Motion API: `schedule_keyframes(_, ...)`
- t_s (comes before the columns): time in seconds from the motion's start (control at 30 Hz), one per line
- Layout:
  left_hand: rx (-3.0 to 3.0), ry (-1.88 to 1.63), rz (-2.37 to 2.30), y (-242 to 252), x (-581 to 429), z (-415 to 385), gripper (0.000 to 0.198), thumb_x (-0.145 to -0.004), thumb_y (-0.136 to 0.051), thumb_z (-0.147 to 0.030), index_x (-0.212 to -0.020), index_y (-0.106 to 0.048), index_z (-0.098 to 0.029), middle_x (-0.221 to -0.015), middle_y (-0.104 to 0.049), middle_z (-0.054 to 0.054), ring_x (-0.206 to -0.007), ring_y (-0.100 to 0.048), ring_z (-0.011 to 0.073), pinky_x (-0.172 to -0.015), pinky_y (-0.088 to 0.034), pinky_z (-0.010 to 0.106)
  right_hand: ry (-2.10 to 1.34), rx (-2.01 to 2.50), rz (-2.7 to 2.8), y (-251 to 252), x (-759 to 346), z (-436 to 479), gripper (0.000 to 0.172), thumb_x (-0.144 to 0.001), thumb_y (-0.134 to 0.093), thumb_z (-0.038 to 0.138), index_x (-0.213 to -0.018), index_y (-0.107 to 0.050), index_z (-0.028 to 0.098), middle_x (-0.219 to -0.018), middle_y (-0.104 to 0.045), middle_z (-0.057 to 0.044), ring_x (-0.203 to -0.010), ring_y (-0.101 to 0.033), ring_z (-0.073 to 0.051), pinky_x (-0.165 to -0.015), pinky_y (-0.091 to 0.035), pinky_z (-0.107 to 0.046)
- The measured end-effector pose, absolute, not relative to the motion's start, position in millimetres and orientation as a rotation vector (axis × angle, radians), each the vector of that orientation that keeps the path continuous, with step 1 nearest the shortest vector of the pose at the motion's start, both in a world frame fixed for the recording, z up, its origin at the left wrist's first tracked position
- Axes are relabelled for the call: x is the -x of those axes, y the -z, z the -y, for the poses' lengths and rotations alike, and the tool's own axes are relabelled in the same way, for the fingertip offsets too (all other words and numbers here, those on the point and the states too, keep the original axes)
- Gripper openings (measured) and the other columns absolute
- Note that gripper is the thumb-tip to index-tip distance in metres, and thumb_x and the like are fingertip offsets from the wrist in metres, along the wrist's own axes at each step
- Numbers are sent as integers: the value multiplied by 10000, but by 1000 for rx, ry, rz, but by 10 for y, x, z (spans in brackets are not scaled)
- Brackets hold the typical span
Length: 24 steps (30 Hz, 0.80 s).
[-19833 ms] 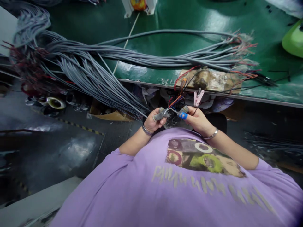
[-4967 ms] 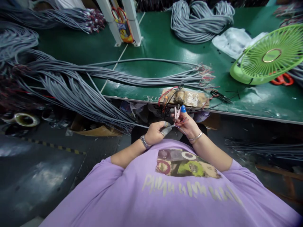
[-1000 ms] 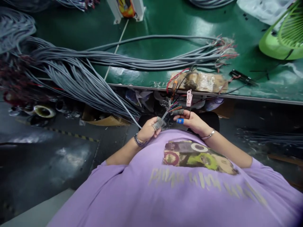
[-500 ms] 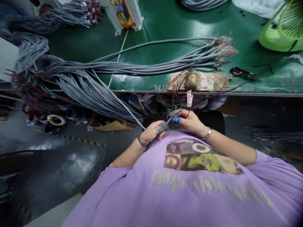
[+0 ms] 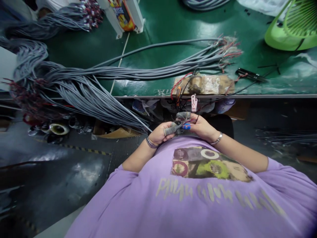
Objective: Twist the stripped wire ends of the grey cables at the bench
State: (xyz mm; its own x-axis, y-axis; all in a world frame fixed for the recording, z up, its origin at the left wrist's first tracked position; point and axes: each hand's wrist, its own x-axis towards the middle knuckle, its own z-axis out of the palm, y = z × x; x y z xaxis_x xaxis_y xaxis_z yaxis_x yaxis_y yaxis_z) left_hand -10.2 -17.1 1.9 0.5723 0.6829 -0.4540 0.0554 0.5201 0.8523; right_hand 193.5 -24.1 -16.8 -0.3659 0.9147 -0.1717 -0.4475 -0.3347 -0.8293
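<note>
table [image 5: 168, 19]: glossy green, it carries gray cable bundles [image 5: 148, 72] before you and a green fan [image 5: 289, 38] at your right.
left hand [image 5: 164, 133]: your grip pinches a gray cable [image 5: 181, 124], near your shirt [image 5: 148, 201] and short of the table edge.
right hand [image 5: 199, 127]: your grip is clenched on its thin wires [image 5: 190, 121].
floor [image 5: 81, 165]: dark, with a yellow-black stripe [image 5: 86, 149] at your left.

Two hands [image 5: 160, 133] [image 5: 203, 128], one pink clothespin [image 5: 193, 103], one green fan [image 5: 293, 34], two wristbands [image 5: 150, 142] [image 5: 218, 138], many grey cables [image 5: 85, 96]

Grey cables [image 5: 94, 102] – green bench [image 5: 168, 23]; lilac shirt [image 5: 123, 205], rings printed; pink clothespin [image 5: 194, 103] – floor tape [image 5: 84, 149] striped yellow-black.
</note>
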Motion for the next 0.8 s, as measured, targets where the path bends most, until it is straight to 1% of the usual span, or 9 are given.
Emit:
schedule_keyframes(0.1, -955, -424, -919, -6, 137, 182, 560, -660, -800, -646, -762, -540, -161, -387, -409, -92, -303, -214, 18, -342, -92, 174, -1878, 770, 827, 145, -1913, 235, 550, -566, -932, 279, -1066, -718, 199, -946, -765, -38, -826, -700, -151, -784, -548, -273)
schedule_keyframes(0.17, -954, -428, -919, 17, 152, 186, 544, -672, -799, -633, -757, -547, -158, -384, -403, -91, -305, -216, 19, -343, -99, 173, -1898, 776, 762, 147, -1892, 227, 517, -555, -931, 274, -1016, -714, 186, -876, -756, -27, -685, -655, -110, -637, -515, -214)
schedule_keyframes(0.27, -978, -463, -895, 76, 166, 185, 533, -675, -797, -626, -758, -566, -152, -399, -417, -84, -308, -232, 20, -344, -114, 173, -2006, 761, 643, 158, -1870, 222, 425, -570, -908, 253, -922, -689, 163, -698, -674, 25, -432, -388, -11, -397, -270, -139)
schedule_keyframes(0.37, -1017, -484, -844, 141, 174, 186, 529, -678, -791, -628, -779, -586, -151, -442, -475, -64, -310, -269, 25, -340, -145, 180, -2188, 672, 586, 124, -1877, 241, 325, -645, -844, 206, -905, -655, 159, -532, -466, 97, -405, -172, 4, -377, -115, -136)
schedule_keyframes(0.43, -1045, -457, -809, 173, 176, 196, 528, -679, -786, -633, -783, -602, -149, -454, -489, -55, -316, -296, 32, -346, -179, 188, -2279, 598, 550, 77, -1897, 259, 291, -672, -791, 188, -914, -632, 166, -546, -422, 98, -415, -161, -4, -382, -118, -137)
schedule_keyframes(0.5, -1056, -431, -786, 193, 176, 210, 529, -667, -789, -638, -767, -609, -150, -457, -489, -51, -324, -315, 37, -358, -203, 196, -2330, 520, 499, 39, -1922, 269, 291, -647, -739, 184, -906, -608, 173, -605, -456, 73, -424, -190, -10, -382, -141, -142)
schedule_keyframes(0.63, -988, -492, -784, 200, 201, 216, 569, -550, -835, -654, -710, -583, -169, -472, -489, -46, -313, -288, 36, -363, -168, 220, -2339, 450, 446, 61, -1960, 245, 267, -572, -643, 181, -833, -588, 179, -605, -449, 62, -420, -163, -14, -386, -155, -152)
schedule_keyframes(0.7, -908, -631, -841, 187, 244, 190, 561, -563, -797, -683, -684, -559, -190, -426, -394, -73, -305, -226, 35, -379, -143, 233, -2314, 536, 531, 120, -1961, 225, 219, -551, -606, 164, -769, -585, 175, -558, -421, 69, -411, -137, -13, -385, -126, -153)
schedule_keyframes(0.8, -787, -911, -987, 150, 333, 128, 501, -767, -597, -695, -652, -510, -215, -391, -141, -104, -309, -99, 47, -407, -133, 258, -2152, 829, 783, 214, -1936, 217, 181, -533, -562, 138, -706, -613, 155, -543, -472, 50, -395, -193, -18, -375, -109, -165)
